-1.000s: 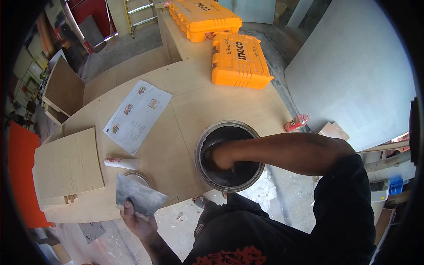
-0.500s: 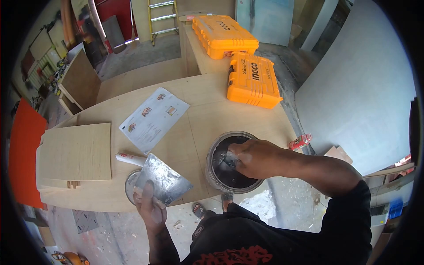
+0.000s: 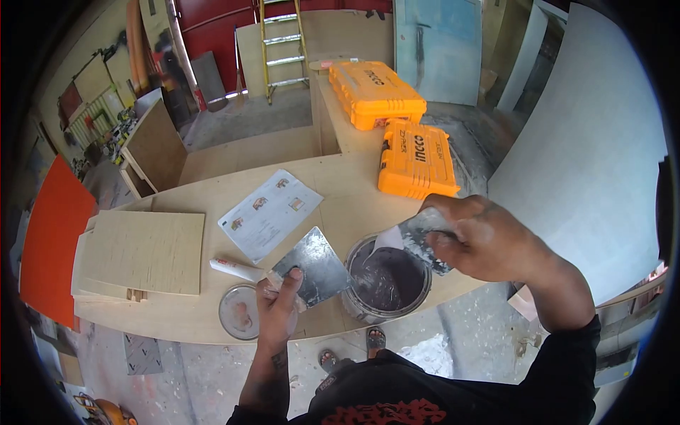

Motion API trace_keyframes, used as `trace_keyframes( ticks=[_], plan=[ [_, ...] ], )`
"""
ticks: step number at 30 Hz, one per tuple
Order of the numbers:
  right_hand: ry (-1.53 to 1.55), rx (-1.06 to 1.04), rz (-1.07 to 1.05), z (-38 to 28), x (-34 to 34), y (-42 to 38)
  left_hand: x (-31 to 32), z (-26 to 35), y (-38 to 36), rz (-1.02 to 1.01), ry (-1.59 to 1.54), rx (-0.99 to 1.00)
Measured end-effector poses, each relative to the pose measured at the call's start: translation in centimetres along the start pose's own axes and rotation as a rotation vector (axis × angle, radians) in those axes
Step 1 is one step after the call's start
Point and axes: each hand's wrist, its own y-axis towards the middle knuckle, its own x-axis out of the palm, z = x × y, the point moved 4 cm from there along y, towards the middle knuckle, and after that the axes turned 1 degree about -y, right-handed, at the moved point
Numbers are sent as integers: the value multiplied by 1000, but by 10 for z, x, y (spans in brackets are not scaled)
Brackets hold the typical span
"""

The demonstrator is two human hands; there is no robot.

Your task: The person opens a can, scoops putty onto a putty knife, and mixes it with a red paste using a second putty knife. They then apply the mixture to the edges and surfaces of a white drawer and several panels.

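My left hand grips a flat metal putty knife, its broad blade tilted up beside the can. In my right hand is a second putty knife, smeared with grey-white filler, raised over the can's far right rim. A pale lump of filler hangs at its left edge. Below stands the open can, with dark grey filler inside. The round lid lies left of my left hand, and a white tube rests just behind it.
A printed sheet lies on the wooden worktop. Two orange tool cases sit at the back right. Stacked plywood pieces are at the left. A large pale curved panel stands on the right, a ladder behind.
My right hand has lifted its putty knife out of the can, up and to the right, with filler on it. My left hand has brought its blade rightward, close to the can.
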Motion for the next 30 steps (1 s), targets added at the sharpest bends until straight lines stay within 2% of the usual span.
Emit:
trace_keyframes(
  ticks=[3,7,10,13,18,21,24,28,29,30],
  plan=[
    [73,71,20,-7,-25,-4,-4,-2,6,-35,175,-52],
    [94,24,78,-22,-50,-11,8,-4,14,-64,274,-18],
    [118,2,92,-30,-58,-13,31,3,12,-131,227,32],
    [92,57,42,-38,-56,-13,39,-5,8,-182,97,-74],
    [57,-182,93,-39,-12,-2,43,-3,-2,-212,-240,-165],
    [-47,-374,162,-44,8,7,31,-7,-3,-147,-362,-154],
    [-41,-535,345,-38,33,16,26,1,-5,-90,-488,-141],
    [-17,-584,268,-49,63,23,17,12,-9,-90,-611,-120],
    [25,-575,195,-51,68,24,16,16,-11,-89,-638,-115],
    [30,-596,219,-53,74,26,15,20,-13,-91,-665,-110]
  ],
)
